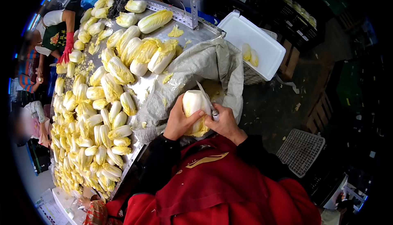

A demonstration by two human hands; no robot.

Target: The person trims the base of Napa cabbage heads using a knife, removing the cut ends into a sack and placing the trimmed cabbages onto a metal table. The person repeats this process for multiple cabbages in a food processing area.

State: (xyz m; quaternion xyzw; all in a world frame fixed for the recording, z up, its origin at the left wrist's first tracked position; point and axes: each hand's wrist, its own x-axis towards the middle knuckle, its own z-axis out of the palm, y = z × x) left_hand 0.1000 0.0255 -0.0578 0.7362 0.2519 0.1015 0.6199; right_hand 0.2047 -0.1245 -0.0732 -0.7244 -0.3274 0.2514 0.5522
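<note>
A napa cabbage (194, 102) with a white, flat-cut base pointing away from me is gripped by my left hand (181, 117), its thumb across the front. My right hand (225, 121) is closed around the handle of a knife (205, 96). The blade points up and lies along the cabbage's right side. Both hands are over the mouth of a grey woven sack (196, 62), with yellow leaf scraps (215, 90) inside it. The sack drapes over the edge of the metal table (199, 36).
Many napa cabbages (112, 87) cover the table to the left. Co-workers stand along its far side, one wearing a red glove (68, 47). A white plastic box (258, 44) with two cabbages stands beyond the sack. A grey plastic crate (301, 153) is on the floor at right.
</note>
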